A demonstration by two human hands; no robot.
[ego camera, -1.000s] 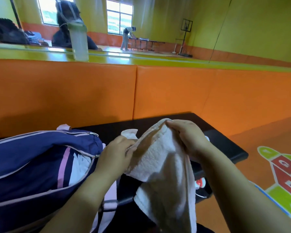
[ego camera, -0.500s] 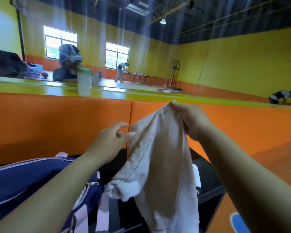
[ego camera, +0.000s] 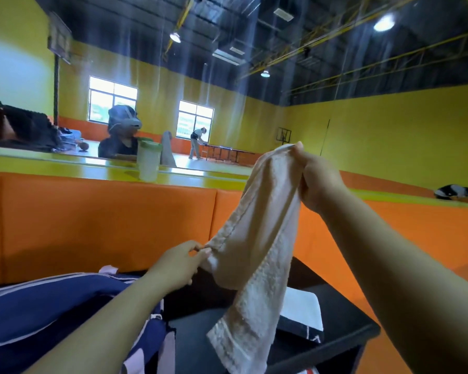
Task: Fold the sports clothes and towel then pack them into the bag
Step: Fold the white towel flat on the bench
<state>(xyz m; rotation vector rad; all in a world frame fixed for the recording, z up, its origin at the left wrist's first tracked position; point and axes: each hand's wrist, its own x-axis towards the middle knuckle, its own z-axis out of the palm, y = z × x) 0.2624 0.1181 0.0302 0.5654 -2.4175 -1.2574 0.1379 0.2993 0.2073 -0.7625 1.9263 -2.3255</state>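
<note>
towel [ego camera: 257,238]: unfolded, right hand [ego camera: 318,182] gripping top corner, left hand [ego camera: 179,265] pinching edge; bag [ego camera: 52,306] open, packing pending.

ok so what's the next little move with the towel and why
Probably lift the left hand up and out, level with the right hand, to stretch the towel flat. The right hand pinches one corner high, the left pinches an edge lower down, and the rest hangs bunched over the bench, too crumpled to fold for the bag.
</note>
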